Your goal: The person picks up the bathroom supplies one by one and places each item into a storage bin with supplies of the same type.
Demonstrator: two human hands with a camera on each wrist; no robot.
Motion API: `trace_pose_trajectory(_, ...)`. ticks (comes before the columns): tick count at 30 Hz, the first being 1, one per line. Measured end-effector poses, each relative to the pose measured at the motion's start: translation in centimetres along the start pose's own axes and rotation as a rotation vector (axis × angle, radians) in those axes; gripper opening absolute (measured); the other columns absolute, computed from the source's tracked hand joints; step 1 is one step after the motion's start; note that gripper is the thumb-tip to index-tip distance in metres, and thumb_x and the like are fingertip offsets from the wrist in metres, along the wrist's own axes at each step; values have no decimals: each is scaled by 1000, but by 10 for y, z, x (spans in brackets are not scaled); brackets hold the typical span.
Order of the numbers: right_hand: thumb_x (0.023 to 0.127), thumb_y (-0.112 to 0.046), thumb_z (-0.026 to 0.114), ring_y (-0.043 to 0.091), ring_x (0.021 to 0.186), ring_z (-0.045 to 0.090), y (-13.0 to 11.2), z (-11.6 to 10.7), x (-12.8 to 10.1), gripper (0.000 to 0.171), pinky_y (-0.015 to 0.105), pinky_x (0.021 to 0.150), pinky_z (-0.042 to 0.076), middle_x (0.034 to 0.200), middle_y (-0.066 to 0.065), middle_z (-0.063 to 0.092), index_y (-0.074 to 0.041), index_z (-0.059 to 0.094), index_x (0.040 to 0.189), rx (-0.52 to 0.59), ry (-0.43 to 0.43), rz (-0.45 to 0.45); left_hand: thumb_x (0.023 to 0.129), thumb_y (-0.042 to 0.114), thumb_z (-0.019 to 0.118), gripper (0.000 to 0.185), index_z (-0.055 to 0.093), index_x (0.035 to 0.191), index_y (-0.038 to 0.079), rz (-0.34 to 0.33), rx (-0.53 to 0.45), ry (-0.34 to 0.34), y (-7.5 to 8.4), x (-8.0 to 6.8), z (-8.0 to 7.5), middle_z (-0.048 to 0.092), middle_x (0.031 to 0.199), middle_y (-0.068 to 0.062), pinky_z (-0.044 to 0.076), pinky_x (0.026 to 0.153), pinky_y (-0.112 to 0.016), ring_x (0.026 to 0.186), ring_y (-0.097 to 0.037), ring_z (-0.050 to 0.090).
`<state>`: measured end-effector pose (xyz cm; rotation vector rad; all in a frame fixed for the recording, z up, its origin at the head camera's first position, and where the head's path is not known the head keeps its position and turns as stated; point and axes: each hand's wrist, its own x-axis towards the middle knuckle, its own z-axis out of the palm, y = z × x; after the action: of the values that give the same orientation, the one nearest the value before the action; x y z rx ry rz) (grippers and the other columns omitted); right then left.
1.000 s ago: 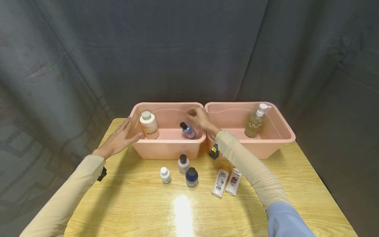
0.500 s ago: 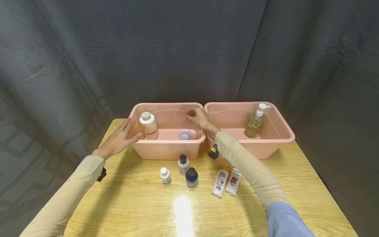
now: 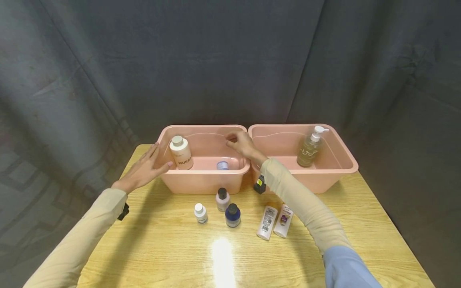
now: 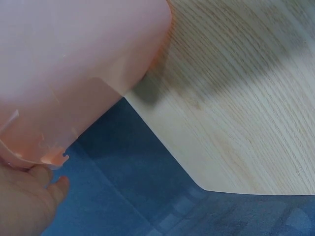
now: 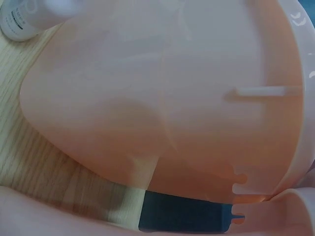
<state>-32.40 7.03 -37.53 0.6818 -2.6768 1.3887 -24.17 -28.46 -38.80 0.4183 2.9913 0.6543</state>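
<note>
My left hand (image 3: pixel 145 168) lies flat with straight fingers against the left outer wall of the left pink bin (image 3: pixel 205 173); its fingertips (image 4: pixel 29 201) show under the bin's rim (image 4: pixel 64 73) in the left wrist view. My right hand (image 3: pixel 241 144) hovers over the same bin's right inner side, fingers loosely curled and empty. Below it a small purple bottle (image 3: pixel 222 165) lies on the bin's floor. A beige bottle with a grey cap (image 3: pixel 181 153) stands in the bin's left corner. The right wrist view shows only pink bin walls (image 5: pixel 172 98).
A second pink bin (image 3: pixel 317 174) to the right holds a pump bottle (image 3: pixel 310 147). On the wooden table (image 3: pixel 162 248) in front stand a small white bottle (image 3: pixel 200 213), a pink bottle (image 3: pixel 222 199) and a dark blue bottle (image 3: pixel 232 215); two white tubes (image 3: pixel 267 222) lie beside them.
The purple bottle has left my right hand and dropped to the floor of the left bin. Both hands have stayed nearly where they were.
</note>
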Motion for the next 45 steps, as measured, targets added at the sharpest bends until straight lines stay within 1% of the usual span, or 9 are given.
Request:
trace_pose_trajectory(9, 91, 4, 66, 34, 107, 64, -1, 0, -1, 29, 36, 95, 50, 116, 24, 67, 13, 64, 119, 10, -7, 10, 94, 70, 43, 97, 3, 160, 11, -9, -6, -15, 0, 1, -1, -10, 165, -2, 16, 111, -68, 149, -40, 2)
trace_pose_trajectory(13, 92, 3, 66, 33, 108, 64, -2, -1, -3, 30, 36, 96, 50, 117, 23, 66, 12, 63, 120, 18, -15, 12, 94, 68, 44, 97, 3, 159, 9, -3, -5, -18, 1, 1, -1, -9, 165, -6, 16, 110, -69, 148, -42, 3)
trace_pose_trajectory(18, 92, 3, 66, 33, 109, 64, -4, -2, -5, 30, 36, 97, 50, 118, 23, 66, 12, 63, 121, 23, -23, 6, 94, 68, 44, 97, 4, 159, 9, 3, -6, -11, 1, 1, -1, -6, 165, -8, 16, 110, -69, 148, -42, 3)
trace_pose_trajectory(26, 92, 3, 66, 31, 109, 63, -8, -2, -6, 29, 35, 97, 49, 118, 21, 66, 9, 64, 120, 26, -34, 4, 95, 68, 44, 96, 4, 159, 9, 5, 7, -2, -1, 1, -1, -7, 165, -6, 17, 111, -68, 148, -42, 4)
trace_pose_trajectory(33, 93, -2, 66, 31, 110, 63, -10, -4, -10, 30, 34, 97, 49, 120, 20, 66, 8, 64, 122, 30, -49, 3, 95, 68, 44, 95, 4, 159, 10, 3, 6, -3, 0, 1, 0, -6, 165, -6, 17, 111, -67, 148, -42, 5)
trace_pose_trajectory(40, 93, -2, 67, 33, 109, 63, -16, -4, -13, 30, 43, 99, 48, 119, 22, 66, 8, 64, 121, 50, -56, -26, 94, 69, 43, 96, 4, 159, 10, 0, 8, -7, 0, 1, -1, -8, 165, -6, 17, 111, -67, 148, -43, 5)
trace_pose_trajectory(45, 92, 0, 68, 34, 108, 63, -21, -4, -15, 30, 44, 99, 48, 118, 21, 66, 7, 65, 121, 64, -54, -25, 94, 69, 43, 96, 5, 159, 10, -3, 9, -4, -1, 1, -1, -7, 165, -6, 17, 111, -67, 148, -42, 5)
